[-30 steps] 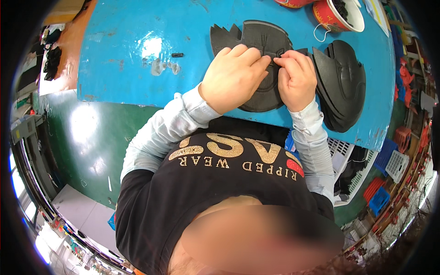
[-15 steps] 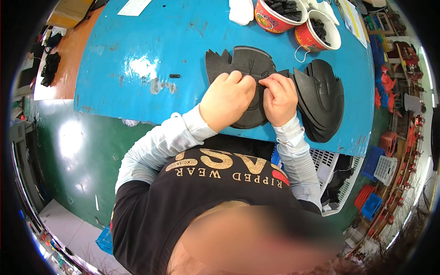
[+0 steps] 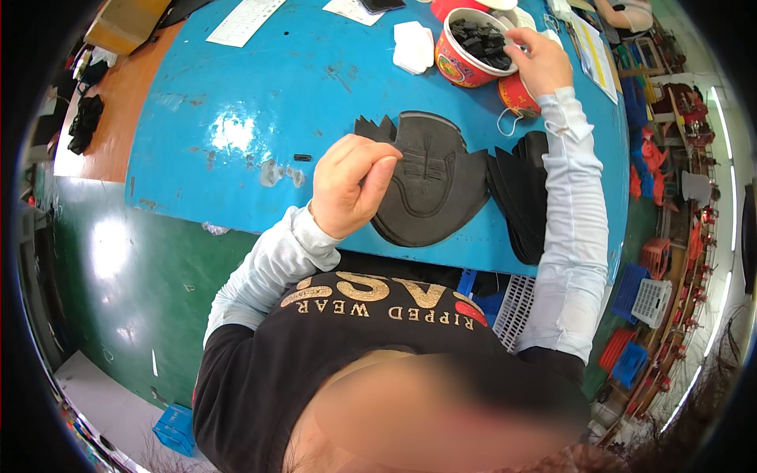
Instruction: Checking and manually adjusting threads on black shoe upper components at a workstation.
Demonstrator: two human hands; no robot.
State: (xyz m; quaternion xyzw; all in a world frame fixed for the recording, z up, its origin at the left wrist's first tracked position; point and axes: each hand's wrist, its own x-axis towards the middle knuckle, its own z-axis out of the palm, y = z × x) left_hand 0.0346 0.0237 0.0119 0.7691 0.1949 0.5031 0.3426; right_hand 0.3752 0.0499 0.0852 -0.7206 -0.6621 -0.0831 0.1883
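While black pieces (image 3: 482, 41) are remaining in the bowl (image 3: 456, 68), left hand (image 3: 348, 183) and right hand (image 3: 546, 65) are showing bent fingers, grasp unclear, completion of the panel (image 3: 430, 183) untellable.

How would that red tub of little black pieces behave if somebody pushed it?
The red tub looks thin-walled, so probably light in itself. Its sides seem to narrow toward the base, so a high push might tip it. The loose black pieces inside could then spill.
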